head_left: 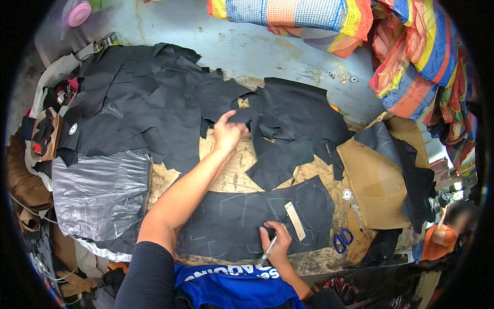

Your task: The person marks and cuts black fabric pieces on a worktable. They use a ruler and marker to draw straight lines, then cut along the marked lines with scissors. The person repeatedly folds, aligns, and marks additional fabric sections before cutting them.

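A dark, matte sheet (224,226) lies on the tabletop (231,172) directly in front of the person, broad and slightly uneven along its edges. Thin pale outlines cover it: long straight strokes, bent corners, and several curved shapes toward its right end. A narrow cream-coloured strip (295,221) rests on that right part, set at a slant across the drawn lines.

Large white letters run upside down across the blue garment (236,291) on the person's front, partly lost in its folds. No writing can be made out on the sheet, whose marks are outlines only.

The right hand (279,246) is over the lower right part of the sheet, its fingers closed around a slim, light-coloured pen (266,251); the strip lies just beside it, to the right. The left hand (230,134) is well apart from the sheet, beyond its far edge, by a heap of loose black pieces (154,98). One finger of it is stretched out and the others are bent, but it is blurred, and whether it grips a piece cannot be told.

Blue-handled scissors (343,240) lie near the sheet's right end, with a folded brown sheet (375,180) farther right. A crinkled grey plastic wrapping (100,193) is on the left, in front of the heap.
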{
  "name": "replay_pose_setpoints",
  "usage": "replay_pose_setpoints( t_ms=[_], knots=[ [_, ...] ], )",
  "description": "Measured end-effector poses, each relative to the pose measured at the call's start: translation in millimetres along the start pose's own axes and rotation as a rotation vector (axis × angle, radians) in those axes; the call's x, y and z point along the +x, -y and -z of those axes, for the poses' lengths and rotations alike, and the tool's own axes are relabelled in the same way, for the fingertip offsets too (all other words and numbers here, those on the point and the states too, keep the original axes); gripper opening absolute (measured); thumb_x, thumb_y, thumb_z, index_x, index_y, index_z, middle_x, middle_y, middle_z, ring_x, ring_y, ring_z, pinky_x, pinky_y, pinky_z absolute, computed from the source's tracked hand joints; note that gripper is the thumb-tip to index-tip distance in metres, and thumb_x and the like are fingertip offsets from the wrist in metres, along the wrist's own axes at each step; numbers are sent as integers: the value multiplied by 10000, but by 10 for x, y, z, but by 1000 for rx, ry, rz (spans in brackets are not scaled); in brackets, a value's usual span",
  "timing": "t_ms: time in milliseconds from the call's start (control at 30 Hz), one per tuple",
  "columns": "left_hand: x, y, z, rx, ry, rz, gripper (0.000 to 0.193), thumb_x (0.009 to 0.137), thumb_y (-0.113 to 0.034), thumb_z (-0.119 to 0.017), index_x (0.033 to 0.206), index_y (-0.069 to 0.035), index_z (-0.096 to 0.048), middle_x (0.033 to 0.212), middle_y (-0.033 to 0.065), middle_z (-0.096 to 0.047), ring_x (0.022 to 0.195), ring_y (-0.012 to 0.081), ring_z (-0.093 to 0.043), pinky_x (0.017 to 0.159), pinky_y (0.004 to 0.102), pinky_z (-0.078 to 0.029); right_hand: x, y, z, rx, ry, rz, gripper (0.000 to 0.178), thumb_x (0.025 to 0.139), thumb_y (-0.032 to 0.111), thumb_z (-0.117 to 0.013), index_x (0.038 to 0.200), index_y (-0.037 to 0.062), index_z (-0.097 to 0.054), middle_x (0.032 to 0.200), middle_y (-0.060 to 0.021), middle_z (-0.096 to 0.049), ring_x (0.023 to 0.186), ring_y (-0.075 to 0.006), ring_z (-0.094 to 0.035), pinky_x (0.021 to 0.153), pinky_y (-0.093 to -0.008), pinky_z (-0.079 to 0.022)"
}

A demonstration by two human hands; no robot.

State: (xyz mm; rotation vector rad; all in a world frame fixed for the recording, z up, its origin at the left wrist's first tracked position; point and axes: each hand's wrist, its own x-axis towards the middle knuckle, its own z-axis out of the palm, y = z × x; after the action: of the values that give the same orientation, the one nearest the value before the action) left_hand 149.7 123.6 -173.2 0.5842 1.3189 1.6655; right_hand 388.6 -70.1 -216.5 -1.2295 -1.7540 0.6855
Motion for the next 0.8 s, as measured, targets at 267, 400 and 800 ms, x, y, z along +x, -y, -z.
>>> replay_pose_setpoints(
  t_ms=[267, 400, 800],
  knots=[
    [678, -670, 1048, 129, -329, -428, 573, 782, -36, -693, 1300, 18, -453, 928, 105, -653, 744, 123, -598, 686, 239, -501, 14, -38, -6, -6, -3, 53, 236, 696, 16, -744, 901, -2, -628, 822, -132, -666, 734, -276, -630, 668, -340, -491],
    [424, -663, 1426, 647, -579, -239, 978, 758, -136, -723, 1418, 90, -38, 1357, 311, -374, 1163, 334, -505, 981, 351, -401, 14, -39, -7, 4, -17, 63, 238, 697, 22, -746, 902, 2, -626, 828, -129, -667, 734, -278, -630, 666, -343, -491],
    [-199, -403, 138, 1313, 68, -551, 702, 681, -420, -761, 1253, -87, -527, 1093, 172, -578, 1030, 351, -551, 883, 477, -421, 28, -45, -6, -1, 3, 61, 235, 698, 50, -758, 888, 13, -626, 833, -129, -668, 728, -279, -623, 659, -354, -489]
  ],
)
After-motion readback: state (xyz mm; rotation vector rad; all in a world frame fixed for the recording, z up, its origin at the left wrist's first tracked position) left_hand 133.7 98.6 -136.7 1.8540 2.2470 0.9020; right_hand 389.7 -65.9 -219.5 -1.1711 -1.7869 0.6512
